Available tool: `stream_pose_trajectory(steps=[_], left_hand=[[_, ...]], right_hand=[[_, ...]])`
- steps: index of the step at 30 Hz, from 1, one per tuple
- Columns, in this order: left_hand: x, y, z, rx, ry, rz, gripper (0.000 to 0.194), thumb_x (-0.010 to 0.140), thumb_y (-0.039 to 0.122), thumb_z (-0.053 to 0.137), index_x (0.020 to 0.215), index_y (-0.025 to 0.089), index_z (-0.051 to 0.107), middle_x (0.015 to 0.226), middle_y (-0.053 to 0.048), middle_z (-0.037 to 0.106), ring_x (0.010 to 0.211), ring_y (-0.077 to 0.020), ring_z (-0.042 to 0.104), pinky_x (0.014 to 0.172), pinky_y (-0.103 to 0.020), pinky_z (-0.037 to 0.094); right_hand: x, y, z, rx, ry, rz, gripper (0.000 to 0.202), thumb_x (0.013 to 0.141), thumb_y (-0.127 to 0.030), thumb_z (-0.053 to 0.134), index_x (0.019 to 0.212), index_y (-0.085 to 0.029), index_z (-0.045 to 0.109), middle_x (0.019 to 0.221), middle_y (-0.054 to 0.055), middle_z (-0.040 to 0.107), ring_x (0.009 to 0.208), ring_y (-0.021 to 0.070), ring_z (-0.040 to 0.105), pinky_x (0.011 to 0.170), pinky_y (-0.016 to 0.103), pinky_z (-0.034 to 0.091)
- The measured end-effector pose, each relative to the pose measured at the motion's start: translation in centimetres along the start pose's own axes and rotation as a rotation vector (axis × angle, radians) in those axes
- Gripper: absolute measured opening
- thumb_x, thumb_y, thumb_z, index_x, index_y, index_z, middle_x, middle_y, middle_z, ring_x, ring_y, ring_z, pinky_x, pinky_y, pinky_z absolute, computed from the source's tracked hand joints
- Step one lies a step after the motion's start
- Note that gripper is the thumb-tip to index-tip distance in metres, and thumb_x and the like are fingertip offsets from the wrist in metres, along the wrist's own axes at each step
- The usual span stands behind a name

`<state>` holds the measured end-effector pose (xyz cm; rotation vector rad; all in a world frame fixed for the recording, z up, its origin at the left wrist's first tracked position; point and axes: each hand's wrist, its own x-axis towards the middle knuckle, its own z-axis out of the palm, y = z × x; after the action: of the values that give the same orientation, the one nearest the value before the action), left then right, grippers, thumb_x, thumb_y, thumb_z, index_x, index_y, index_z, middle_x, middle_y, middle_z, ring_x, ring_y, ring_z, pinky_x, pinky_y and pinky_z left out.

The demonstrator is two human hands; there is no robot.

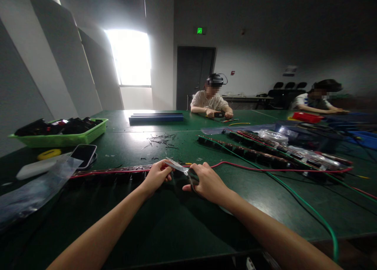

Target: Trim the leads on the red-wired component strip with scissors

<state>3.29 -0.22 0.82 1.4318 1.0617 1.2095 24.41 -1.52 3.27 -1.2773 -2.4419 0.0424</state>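
Holding scissors in the right hand, curled snugly round the handles, with the blades aimed at ten o'clock on a dial centred between the hands, twelve straight across the table. Curling the left hand beside the blade tips, thumb and fingers nearly together; hard to tell whether pinching anything. Close behind the left fingers, stretching out to nine o'clock: a long black strip with red along its top.

For tidy scissor work, probably best to steady the strip with the left hand, keep fingertips out of the blade line, and snip in short closes. Take care not to nick the red wire, leading away to three o'clock.

Near table edge at six o'clock, beneath the forearms. Watch for the green wire, sweeping from one o'clock to four, apparently past that edge. Crowded at two o'clock by more black strips, at nine by a plastic bag and a phone. Likeliest elbow room at four, inside the green wire; some reach at eleven, short of the loose black clippings.
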Motion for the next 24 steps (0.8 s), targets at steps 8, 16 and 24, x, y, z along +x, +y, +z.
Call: stream_pose_trajectory(steps=[8, 16, 24], left_hand=[[0.1, 0.1, 0.0, 0.02, 0.008, -0.01, 0.012, 0.073, 0.025, 0.056, 0.076, 0.014, 0.058, 0.064, 0.003, 0.057, 0.051, -0.0067, 0.053, 0.046, -0.016, 0.038], [0.0, 0.6, 0.2, 0.031, 0.04, -0.037, 0.008, 0.072, 0.022, 0.054, 0.075, 0.015, 0.057, 0.061, 0.003, 0.055, 0.05, -0.0074, 0.054, 0.044, -0.015, 0.037], [0.0, 0.9, 0.3, 0.011, 0.106, -0.057, 0.008, 0.069, 0.02, 0.053, 0.074, 0.015, 0.057, 0.052, 0.006, 0.046, 0.038, -0.0044, 0.04, 0.037, -0.016, 0.026]], right_hand=[[0.0, 0.0, 0.2, 0.024, -0.027, 0.01, 0.067, 0.069, -0.063, 0.065, 0.117, -0.017, 0.054, 0.098, 0.012, 0.062, 0.09, 0.0256, 0.05, 0.078, 0.034, 0.041], [0.0, 0.0, 0.2, 0.036, -0.046, 0.015, 0.068, 0.069, -0.063, 0.066, 0.119, -0.017, 0.054, 0.099, 0.012, 0.061, 0.092, 0.0259, 0.049, 0.079, 0.034, 0.04], [0.0, 0.2, 0.3, 0.042, -0.05, 0.012, 0.071, 0.069, -0.066, 0.063, 0.12, -0.017, 0.053, 0.097, 0.011, 0.061, 0.091, 0.0256, 0.049, 0.08, 0.034, 0.04]])
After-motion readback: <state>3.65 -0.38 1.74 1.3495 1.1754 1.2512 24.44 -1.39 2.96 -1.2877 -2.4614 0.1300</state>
